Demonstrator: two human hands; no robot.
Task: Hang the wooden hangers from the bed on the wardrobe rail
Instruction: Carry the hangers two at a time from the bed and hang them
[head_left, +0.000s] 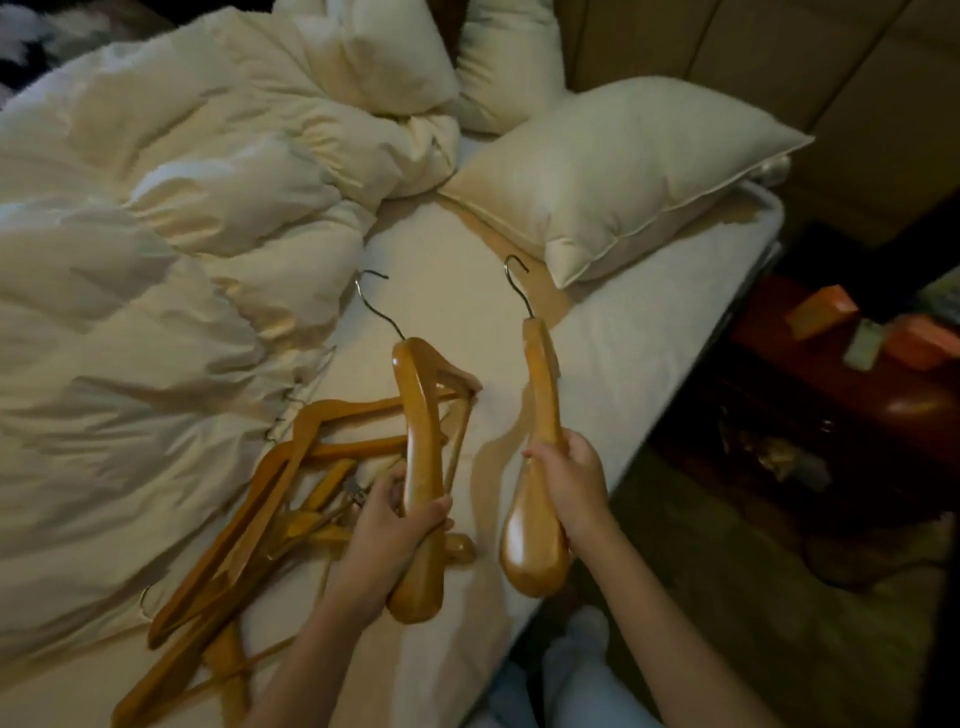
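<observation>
Leftmost, a rumpled duvet (156, 249) borders the heap of wooden hangers (270, 499) lying tangled on the bed (623, 364). Beside it, the left hand (387, 525) is closed around the lower arm of one hanger (418, 447), hook pointing away. Further right, the right hand (574, 483) grips a second hanger (540, 415) the same way, just short of the pillow (623, 176). No wardrobe rail is clearly visible. Carrying these well likely means keeping both hooks facing one direction, lifting clear of the pile so nothing snags, then turning toward the wardrobe.
</observation>
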